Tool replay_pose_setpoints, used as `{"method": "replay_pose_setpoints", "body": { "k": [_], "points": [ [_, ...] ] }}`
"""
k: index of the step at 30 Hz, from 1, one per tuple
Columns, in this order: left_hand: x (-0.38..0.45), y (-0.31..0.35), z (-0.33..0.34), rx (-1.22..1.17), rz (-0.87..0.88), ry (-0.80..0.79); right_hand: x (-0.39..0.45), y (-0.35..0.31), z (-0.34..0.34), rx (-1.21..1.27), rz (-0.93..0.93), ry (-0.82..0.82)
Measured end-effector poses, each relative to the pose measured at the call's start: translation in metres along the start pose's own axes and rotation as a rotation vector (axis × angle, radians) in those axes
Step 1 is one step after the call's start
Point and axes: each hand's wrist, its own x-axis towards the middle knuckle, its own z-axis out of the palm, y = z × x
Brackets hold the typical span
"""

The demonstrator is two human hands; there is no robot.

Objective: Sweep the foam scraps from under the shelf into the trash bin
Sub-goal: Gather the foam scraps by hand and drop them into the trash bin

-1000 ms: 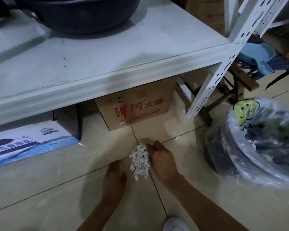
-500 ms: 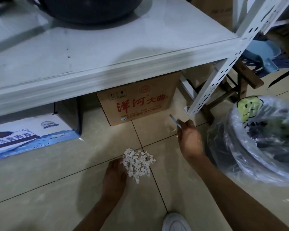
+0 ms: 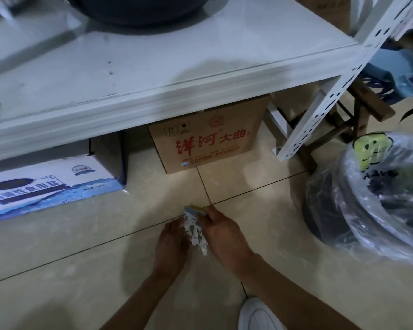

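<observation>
A small heap of white foam scraps (image 3: 196,232) lies on the beige tiled floor in front of the white shelf (image 3: 167,89). My left hand (image 3: 171,244) rests flat on the floor against the heap's left side, fingers together. My right hand (image 3: 224,234) presses in from the right, gripping a small blue and yellow brush (image 3: 195,210) at the heap's far end. The scraps are squeezed between both hands. The black trash bin (image 3: 329,210) with a clear plastic liner stands to the right.
Under the shelf sit a brown cardboard box (image 3: 208,141) with red lettering and a blue and white box (image 3: 50,184). The shelf's perforated white post (image 3: 320,110) and a wooden stool (image 3: 358,115) stand right of the box. My white shoe (image 3: 258,315) is at the bottom edge.
My right hand came back from near the shelf post to the heap with the brush. The scraps, spread out half a second ago, are now squeezed narrow between both hands.
</observation>
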Motion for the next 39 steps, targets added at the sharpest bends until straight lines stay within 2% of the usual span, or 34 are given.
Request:
{"method": "replay_pose_setpoints", "body": {
  "k": [2, 5, 8, 12, 15, 18, 21, 24, 26, 29, 30, 34, 39],
  "points": [
    [0.000, -0.002, -0.001, -0.008, 0.007, -0.004, -0.005, 0.008, -0.005, -0.060, -0.032, 0.081],
    [0.000, 0.001, -0.004, -0.013, -0.022, -0.024, -0.010, 0.025, -0.017, -0.003, 0.117, 0.160],
    [-0.001, 0.007, 0.000, -0.029, -0.115, -0.103, -0.012, 0.024, -0.014, 0.012, 0.191, 0.132],
    [-0.002, 0.011, 0.007, 0.060, -0.067, -0.110, -0.008, -0.007, -0.001, -0.077, 0.136, 0.068],
    [-0.003, 0.009, 0.004, -0.017, -0.114, -0.102, -0.004, -0.021, -0.001, -0.045, 0.153, 0.093],
    [-0.002, 0.011, -0.006, -0.109, -0.133, -0.048, -0.003, -0.013, -0.012, 0.113, 0.232, 0.172],
    [0.004, 0.019, -0.020, -0.206, -0.133, 0.082, -0.007, 0.004, -0.027, 0.310, 0.336, 0.334],
    [0.015, 0.028, -0.026, -0.344, -0.210, 0.146, -0.010, 0.016, -0.035, 0.628, 0.501, 0.421],
    [0.024, 0.034, -0.029, -0.511, -0.294, 0.075, -0.009, 0.018, -0.033, 0.796, 0.582, 0.431],
    [0.032, 0.048, -0.036, -0.904, -0.451, -0.124, -0.005, 0.015, -0.028, 1.007, 0.699, 0.425],
    [0.032, 0.051, -0.037, -0.947, -0.472, -0.182, -0.004, 0.015, -0.027, 1.051, 0.736, 0.434],
    [0.027, 0.051, -0.036, -0.959, -0.442, -0.286, -0.002, 0.019, -0.027, 1.199, 0.790, 0.450],
    [0.024, 0.045, -0.034, -0.858, -0.447, -0.129, -0.010, 0.032, -0.026, 1.263, 0.879, 0.523]
  ]
}}
